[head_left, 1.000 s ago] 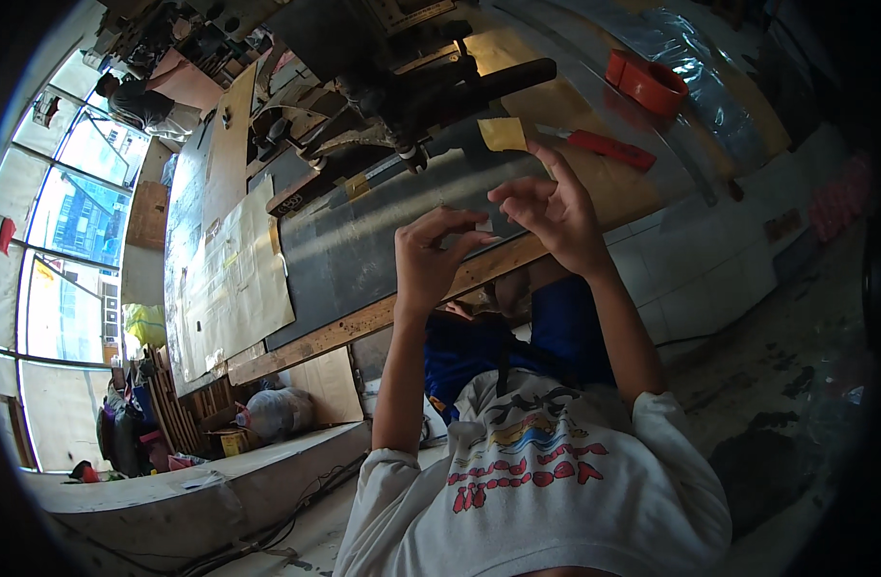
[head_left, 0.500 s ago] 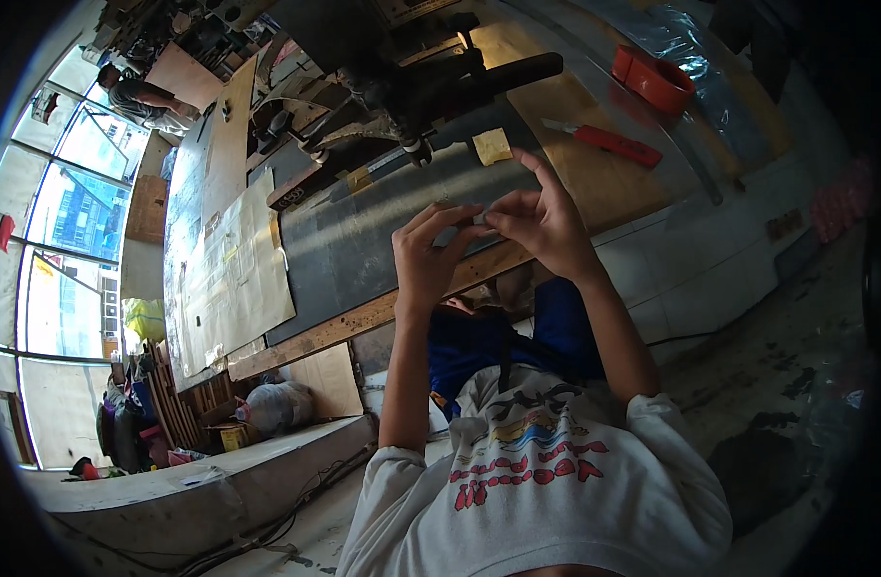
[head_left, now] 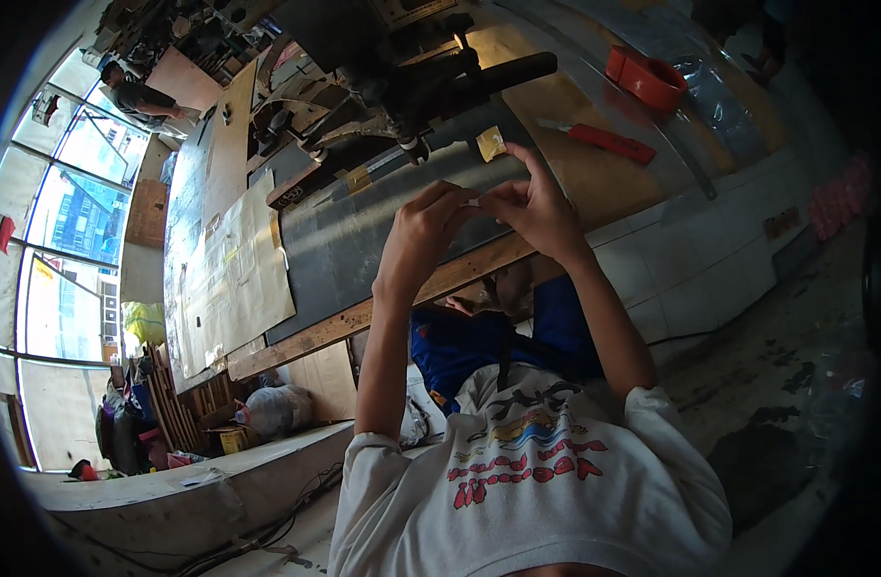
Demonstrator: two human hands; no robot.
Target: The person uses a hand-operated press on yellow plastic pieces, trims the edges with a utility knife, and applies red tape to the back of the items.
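Observation:
My left hand and my right hand meet above the near edge of the workbench, fingers pinched together. Between their fingertips is a small whitish piece, too small to make out its kind. A small yellowish square, like a bit of tape or paper, is at the tip of my right index finger, which points up away from the pinch; it looks stuck there. Below the hands lies a dark flat sheet on the bench.
A dark machine arm stands just beyond my hands. To the right are a red-handled cutter and a red tape roll. Brown paper covers the bench's left part. Another person stands at the far left.
My left wrist has swung left and its fingers have closed in. My right hand has shifted slightly up and left, and the yellowish square has tilted with its index finger.

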